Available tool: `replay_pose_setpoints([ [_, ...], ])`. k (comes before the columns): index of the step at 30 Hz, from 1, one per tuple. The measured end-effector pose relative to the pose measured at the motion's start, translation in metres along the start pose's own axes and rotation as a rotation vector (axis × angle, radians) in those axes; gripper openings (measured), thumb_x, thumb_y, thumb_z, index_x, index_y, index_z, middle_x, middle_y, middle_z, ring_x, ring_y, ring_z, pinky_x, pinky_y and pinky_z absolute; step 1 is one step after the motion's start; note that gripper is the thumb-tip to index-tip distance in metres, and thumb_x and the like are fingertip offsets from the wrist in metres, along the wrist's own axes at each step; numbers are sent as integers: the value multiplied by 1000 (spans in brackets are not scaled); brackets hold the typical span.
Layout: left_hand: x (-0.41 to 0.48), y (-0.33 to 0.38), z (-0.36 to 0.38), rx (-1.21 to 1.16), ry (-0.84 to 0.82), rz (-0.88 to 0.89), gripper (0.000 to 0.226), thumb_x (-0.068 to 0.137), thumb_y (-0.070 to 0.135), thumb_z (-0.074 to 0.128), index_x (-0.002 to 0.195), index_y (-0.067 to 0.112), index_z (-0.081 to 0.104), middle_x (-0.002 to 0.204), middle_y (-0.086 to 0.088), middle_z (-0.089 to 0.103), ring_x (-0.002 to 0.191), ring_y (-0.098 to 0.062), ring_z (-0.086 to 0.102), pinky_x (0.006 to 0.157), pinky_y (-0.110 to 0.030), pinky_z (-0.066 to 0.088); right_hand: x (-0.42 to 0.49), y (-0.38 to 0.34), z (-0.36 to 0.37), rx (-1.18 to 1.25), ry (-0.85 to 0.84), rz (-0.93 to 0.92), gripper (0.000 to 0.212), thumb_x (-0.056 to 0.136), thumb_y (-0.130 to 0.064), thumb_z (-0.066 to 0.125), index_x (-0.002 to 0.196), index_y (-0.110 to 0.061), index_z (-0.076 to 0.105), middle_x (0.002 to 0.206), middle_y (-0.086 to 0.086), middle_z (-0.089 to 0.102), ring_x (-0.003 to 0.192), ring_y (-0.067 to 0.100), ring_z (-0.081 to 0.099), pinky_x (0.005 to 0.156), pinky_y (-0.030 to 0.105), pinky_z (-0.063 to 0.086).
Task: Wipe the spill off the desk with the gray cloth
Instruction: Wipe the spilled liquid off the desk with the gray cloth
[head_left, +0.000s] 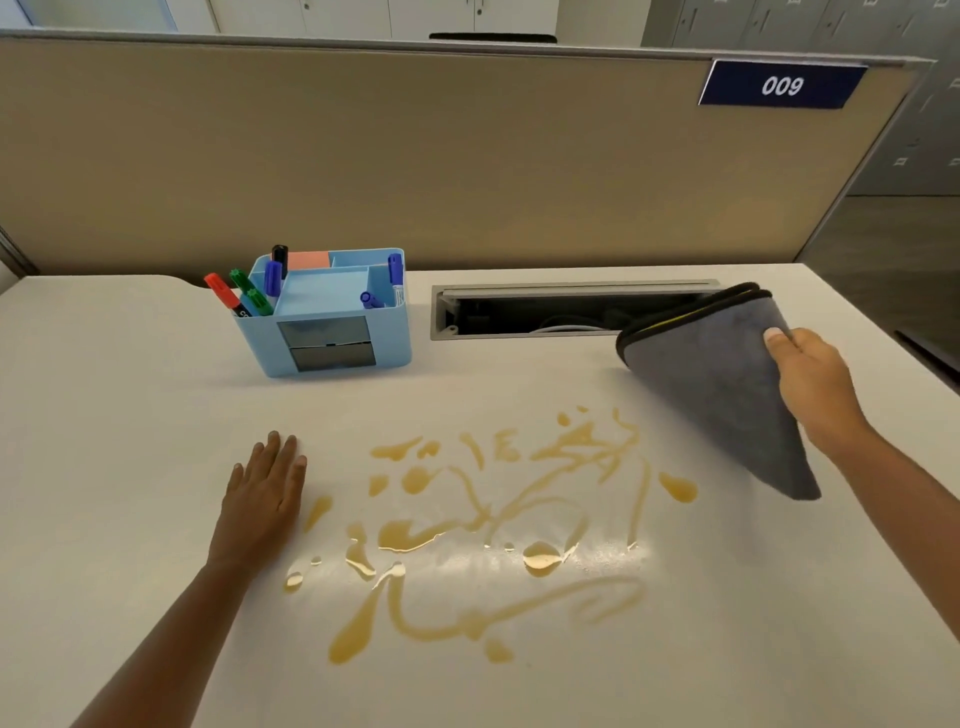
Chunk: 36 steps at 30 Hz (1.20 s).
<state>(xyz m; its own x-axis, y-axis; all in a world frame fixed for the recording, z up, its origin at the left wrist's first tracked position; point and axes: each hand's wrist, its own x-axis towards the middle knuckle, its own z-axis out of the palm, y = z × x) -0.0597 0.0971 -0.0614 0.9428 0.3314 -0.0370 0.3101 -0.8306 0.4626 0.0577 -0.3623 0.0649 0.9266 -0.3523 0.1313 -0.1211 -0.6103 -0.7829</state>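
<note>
The gray cloth (722, 384) concealed the fingers of the right hand (810, 384) and the right end of the cable tray (545, 312). Both forearms and the surface (130, 389) were cut off by the frame edges. The marker (397, 278) label print was too small to read.

free: desk (130, 364) front and left edge | blocked: organizer (332, 322), open cable tray (545, 312) along back edge

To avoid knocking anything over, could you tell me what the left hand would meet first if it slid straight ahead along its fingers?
Probably the blue organizer; the left hand points roughly there, across bare desk.
</note>
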Motion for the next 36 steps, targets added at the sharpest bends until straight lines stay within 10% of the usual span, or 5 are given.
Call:
replay_pose_setpoints([
  [9,-3,-5,-2,-47,11,35,47,98,26,19,143,15,22,156,-5,14,146,-19,9,120,-35,4,-83,17,15,22,-190,-100,29,98,-24,37,72,-16,48,70,2,51,67,22,47,56,32,37],
  [18,-5,-12,-3,-9,5,62,45,98,23,20,143,16,23,156,-4,17,145,-18,12,119,-33,6,-114,31,23,-93,-414,-105,53,73,-65,31,95,-25,59,106,3,67,99,24,60,82,27,45],
  [21,-5,-10,0,32,35,64,46,98,23,21,143,16,23,156,-6,18,145,-19,13,119,-34,6,-97,37,58,-392,-452,-77,73,79,-67,35,139,-25,32,152,9,27,141,29,23,111,60,19],
  [25,-6,-12,1,29,62,56,45,98,24,22,142,16,26,155,-7,20,145,-21,15,118,-35,8,-98,37,106,-728,-457,-64,84,74,-79,27,143,-41,1,157,12,-6,142,42,-8,105,72,-2],
  [36,-7,-12,0,-14,70,48,45,99,26,21,142,18,29,155,-5,21,144,-18,16,119,-34,8,-104,51,112,-771,-255,-105,77,77,-76,29,143,-44,4,158,8,0,142,41,-5,104,73,-4],
])
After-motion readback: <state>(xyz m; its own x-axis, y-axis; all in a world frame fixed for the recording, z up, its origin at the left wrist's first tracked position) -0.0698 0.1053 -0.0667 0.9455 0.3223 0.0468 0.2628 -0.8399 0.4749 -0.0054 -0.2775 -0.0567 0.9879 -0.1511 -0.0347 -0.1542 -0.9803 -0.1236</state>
